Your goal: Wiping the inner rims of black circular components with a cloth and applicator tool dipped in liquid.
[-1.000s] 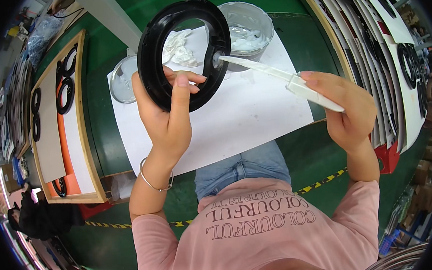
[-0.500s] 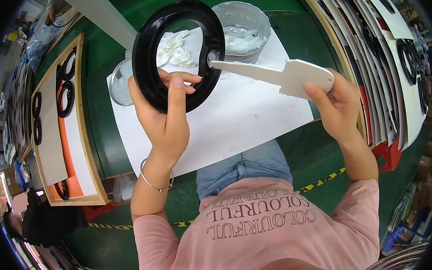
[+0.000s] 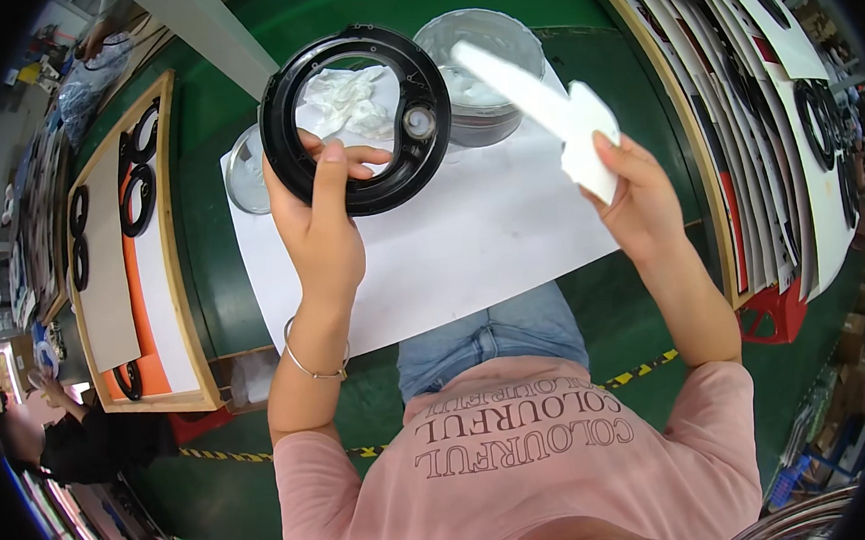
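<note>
A black plastic ring (image 3: pixel 423 165) is held up in my left hand (image 3: pixel 321 218), with the fingers through its opening and the thumb in front. On the ring's right side, a round recess (image 3: pixel 419 122) carries a whitish smear. My right hand (image 3: pixel 640 195) grips the wide end of a white flat spatula (image 3: pixel 583 124). Its narrow blade points up and left, in front of a tub (image 3: pixel 488 126) of white paste in this view; whether it touches the paste, I cannot tell. Behind the ring lies a crumpled white cloth (image 3: pixel 346 103).
White paper (image 3: pixel 470 237) covers part of the green table. A clear round dish or lid (image 3: pixel 244 183) sits at its left. Wooden-framed racks stand left (image 3: pixel 201 356) and right (image 3: pixel 687 112), with panels and black rings. A grey post (image 3: pixel 211 40) rises behind; another person (image 3: pixel 93 434) is at far left.
The spatula has left the ring's recess and swung upward toward the tub. My left hand has turned the ring to face me more and lowered it slightly.
</note>
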Motion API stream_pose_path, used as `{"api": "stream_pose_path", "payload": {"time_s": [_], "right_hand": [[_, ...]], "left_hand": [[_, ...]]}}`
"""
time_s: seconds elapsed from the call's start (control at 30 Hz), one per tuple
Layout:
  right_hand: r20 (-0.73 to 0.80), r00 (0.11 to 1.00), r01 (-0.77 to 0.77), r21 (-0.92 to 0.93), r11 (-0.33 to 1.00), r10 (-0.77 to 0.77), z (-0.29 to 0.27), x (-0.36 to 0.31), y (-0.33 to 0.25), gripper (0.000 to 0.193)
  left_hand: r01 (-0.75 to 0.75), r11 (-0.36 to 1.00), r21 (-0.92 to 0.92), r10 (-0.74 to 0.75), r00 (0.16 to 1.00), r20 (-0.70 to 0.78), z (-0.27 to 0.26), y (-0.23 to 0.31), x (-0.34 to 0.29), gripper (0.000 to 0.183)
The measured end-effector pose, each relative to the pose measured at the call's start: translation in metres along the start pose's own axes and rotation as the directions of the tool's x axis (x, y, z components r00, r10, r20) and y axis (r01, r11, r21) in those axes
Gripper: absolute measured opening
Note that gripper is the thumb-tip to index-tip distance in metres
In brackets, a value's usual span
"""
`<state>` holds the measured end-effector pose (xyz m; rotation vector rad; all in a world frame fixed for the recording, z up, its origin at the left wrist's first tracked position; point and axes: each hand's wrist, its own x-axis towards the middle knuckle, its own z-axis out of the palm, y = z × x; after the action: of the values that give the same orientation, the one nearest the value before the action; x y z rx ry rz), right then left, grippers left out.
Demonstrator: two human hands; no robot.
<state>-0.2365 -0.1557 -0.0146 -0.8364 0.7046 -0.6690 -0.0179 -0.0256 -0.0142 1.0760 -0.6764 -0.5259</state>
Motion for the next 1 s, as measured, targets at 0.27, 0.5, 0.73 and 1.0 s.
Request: {"api": "stream_pose_path", "payload": {"time_s": [0.27, 0.5, 0.73, 1.0], "right_hand": [[0.480, 0.566, 0.576, -0.812, -0.095, -0.670, -0.008, 0.011, -0.035, 0.018], [0.873, 0.422, 0.533, -0.457, -0.712, -0.245, -0.020, -0.015, -0.035, 0.023], [0.726, 0.451, 0.626, -0.672, -0.396, -0.520, -0.025, -0.035, -0.055, 0.019], [0.498, 0.614, 0.493, -0.848, -0.195, -0.612, 0.005, -0.033, -0.054, 0.020]], "left_hand": [[0.192, 0.945, -0.265, -0.205, 0.978, -0.024, -0.013, 0.005, 0.004, 0.015], [0.156, 0.945, -0.287, -0.164, 0.986, -0.004, -0.015, 0.004, 0.001, 0.015], [0.131, 0.949, -0.287, -0.132, 0.991, 0.016, -0.004, 0.003, 0.000, 0.015], [0.048, 0.994, -0.102, -0.049, 0.999, -0.004, -0.001, 0.003, -0.005, 0.016]]}}
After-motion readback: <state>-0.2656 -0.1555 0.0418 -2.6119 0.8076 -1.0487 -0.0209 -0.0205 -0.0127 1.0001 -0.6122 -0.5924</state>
